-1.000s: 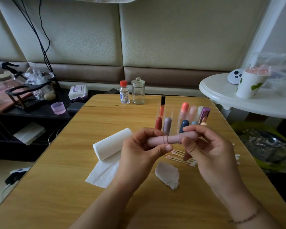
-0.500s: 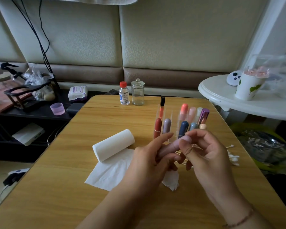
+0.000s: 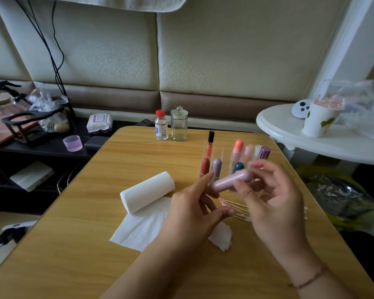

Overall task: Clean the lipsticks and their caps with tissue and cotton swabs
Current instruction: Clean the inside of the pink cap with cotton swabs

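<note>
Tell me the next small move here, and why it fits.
Probably pull the cap off: the pink lipstick is held above the table between the left hand and right hand, apparently capped, each with a grip on one end. The tissue sheet and cotton swabs lie just below, untouched, so cleaning has not begun on this one.
</note>
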`<state>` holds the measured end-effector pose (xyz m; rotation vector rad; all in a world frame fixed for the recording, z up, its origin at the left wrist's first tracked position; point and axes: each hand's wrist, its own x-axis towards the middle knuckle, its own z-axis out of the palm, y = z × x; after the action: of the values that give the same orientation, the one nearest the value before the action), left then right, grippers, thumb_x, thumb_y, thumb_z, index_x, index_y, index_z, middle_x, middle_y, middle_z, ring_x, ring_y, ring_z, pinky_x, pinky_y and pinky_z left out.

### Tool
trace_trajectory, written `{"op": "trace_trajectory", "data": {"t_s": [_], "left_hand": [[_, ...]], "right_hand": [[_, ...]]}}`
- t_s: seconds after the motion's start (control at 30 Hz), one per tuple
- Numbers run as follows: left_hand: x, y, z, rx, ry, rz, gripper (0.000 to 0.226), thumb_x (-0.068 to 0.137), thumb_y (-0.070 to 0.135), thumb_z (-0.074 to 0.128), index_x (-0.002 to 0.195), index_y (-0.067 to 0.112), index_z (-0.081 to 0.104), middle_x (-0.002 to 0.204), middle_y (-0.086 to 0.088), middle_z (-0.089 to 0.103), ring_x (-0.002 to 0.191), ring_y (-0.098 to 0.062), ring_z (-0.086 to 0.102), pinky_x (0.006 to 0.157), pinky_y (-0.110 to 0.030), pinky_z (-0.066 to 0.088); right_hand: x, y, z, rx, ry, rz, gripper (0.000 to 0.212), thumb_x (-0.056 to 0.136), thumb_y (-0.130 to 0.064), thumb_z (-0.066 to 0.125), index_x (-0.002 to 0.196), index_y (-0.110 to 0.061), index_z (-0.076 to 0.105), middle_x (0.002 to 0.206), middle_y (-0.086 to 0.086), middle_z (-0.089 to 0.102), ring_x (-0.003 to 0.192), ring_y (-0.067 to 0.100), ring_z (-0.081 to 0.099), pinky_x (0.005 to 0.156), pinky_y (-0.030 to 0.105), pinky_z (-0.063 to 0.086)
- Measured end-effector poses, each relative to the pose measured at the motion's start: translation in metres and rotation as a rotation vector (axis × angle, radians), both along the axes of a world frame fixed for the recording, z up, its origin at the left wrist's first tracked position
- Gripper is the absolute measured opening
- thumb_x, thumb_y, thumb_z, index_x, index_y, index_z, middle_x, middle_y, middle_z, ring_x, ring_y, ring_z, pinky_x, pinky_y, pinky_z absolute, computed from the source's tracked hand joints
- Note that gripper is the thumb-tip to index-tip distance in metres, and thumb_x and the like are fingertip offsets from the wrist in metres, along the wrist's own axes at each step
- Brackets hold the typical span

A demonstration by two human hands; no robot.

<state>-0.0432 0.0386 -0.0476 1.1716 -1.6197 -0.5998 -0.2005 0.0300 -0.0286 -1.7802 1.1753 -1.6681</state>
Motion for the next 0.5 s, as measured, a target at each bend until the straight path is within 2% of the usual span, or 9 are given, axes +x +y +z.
{"op": "trace_trajectory", "data": {"t_s": [0.1,0.17,0.2,0.27,0.37,0.5], "left_hand": [[0.002,-0.002,0.000,-0.045,0.026,0.054,0.055,0.076,0.027,0.084,0.127,0.026,0.062,0.084,0.012,0.065,0.070,-0.013,0.061,0.061,-0.023,0.051],[0.004,-0.002,-0.001,-0.060,-0.028,0.082,0.044,0.079,0.026,0.081,0.120,0.026,0.065,0.082,0.012,0.063,0.071,-0.013,0.059,0.060,-0.018,0.047],[0.005,-0.002,-0.001,-0.063,-0.068,0.088,0.040,0.080,0.026,0.080,0.117,0.027,0.066,0.081,0.013,0.062,0.072,-0.011,0.059,0.060,-0.014,0.044],[0.004,-0.002,-0.001,-0.058,-0.121,0.072,0.035,0.081,0.026,0.079,0.114,0.029,0.067,0.081,0.014,0.061,0.074,-0.009,0.058,0.060,-0.011,0.042],[0.004,-0.002,-0.001,-0.033,-0.149,0.049,0.031,0.082,0.025,0.078,0.112,0.028,0.068,0.081,0.014,0.060,0.075,-0.010,0.056,0.061,-0.012,0.042],[0.006,-0.002,-0.002,-0.032,-0.181,0.035,0.025,0.084,0.028,0.076,0.108,0.029,0.069,0.081,0.016,0.060,0.077,-0.010,0.056,0.063,-0.011,0.041]], "right_hand": [[-0.008,-0.018,0.016,-0.083,0.254,-0.163,0.030,0.087,-0.029,0.071,0.112,-0.024,0.056,0.103,-0.011,0.068,0.078,0.005,0.067,0.062,0.019,0.056],[-0.010,-0.034,0.027,-0.042,0.491,-0.244,0.025,0.090,-0.032,0.070,0.109,-0.029,0.054,0.096,-0.017,0.065,0.072,0.004,0.063,0.055,0.024,0.054],[-0.010,-0.042,0.032,-0.015,0.594,-0.263,0.023,0.091,-0.033,0.069,0.107,-0.031,0.053,0.090,-0.020,0.062,0.070,0.003,0.062,0.054,0.022,0.050],[-0.008,-0.054,0.040,0.039,0.777,-0.262,0.018,0.095,-0.034,0.065,0.107,-0.030,0.053,0.090,-0.020,0.062,0.074,0.007,0.063,0.057,0.021,0.049],[-0.007,-0.067,0.044,0.067,1.015,-0.217,0.019,0.097,-0.041,0.060,0.111,-0.032,0.052,0.103,-0.009,0.069,0.085,0.015,0.066,0.068,0.032,0.057],[-0.005,-0.074,0.040,0.073,1.244,-0.219,0.023,0.095,-0.051,0.056,0.112,-0.037,0.048,0.106,-0.003,0.064,0.090,0.018,0.060,0.069,0.032,0.053]]}}
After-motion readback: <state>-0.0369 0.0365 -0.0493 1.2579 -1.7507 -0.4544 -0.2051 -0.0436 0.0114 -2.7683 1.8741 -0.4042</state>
